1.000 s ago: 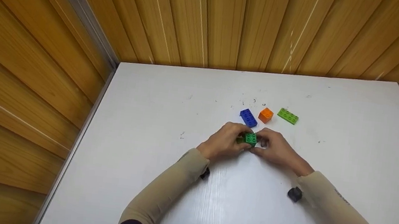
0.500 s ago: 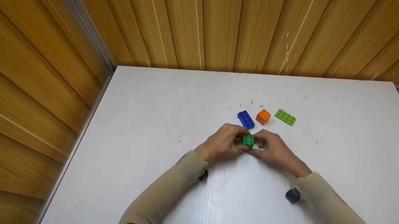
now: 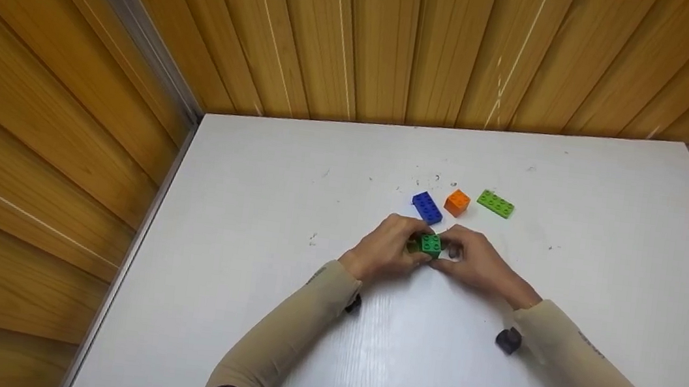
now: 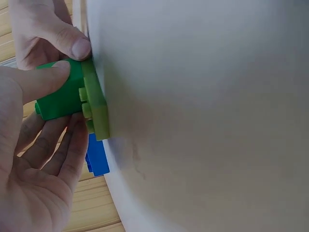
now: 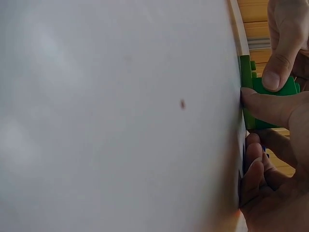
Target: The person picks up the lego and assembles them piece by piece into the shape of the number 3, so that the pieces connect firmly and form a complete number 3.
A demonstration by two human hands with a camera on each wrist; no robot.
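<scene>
Above the white table my left hand (image 3: 387,245) pinches a dark green brick (image 3: 431,245) between thumb and fingers, its studs facing up. In the left wrist view, that brick sits on the studs of a flat lime green brick (image 4: 100,113), close to the tabletop, with several lime studs left uncovered. My right hand (image 3: 475,255) grips the lime brick's end from the other side; its thumb (image 5: 251,96) lies against the lime edge in the right wrist view. Just beyond the hands lies a blue brick (image 3: 427,208).
An orange brick (image 3: 457,203) rests to the right of the blue one, and a second lime green flat brick (image 3: 496,203) lies farther right. The white table (image 3: 267,177) meets wood-patterned walls (image 3: 383,40) at the back and left. Dark marks dot its surface.
</scene>
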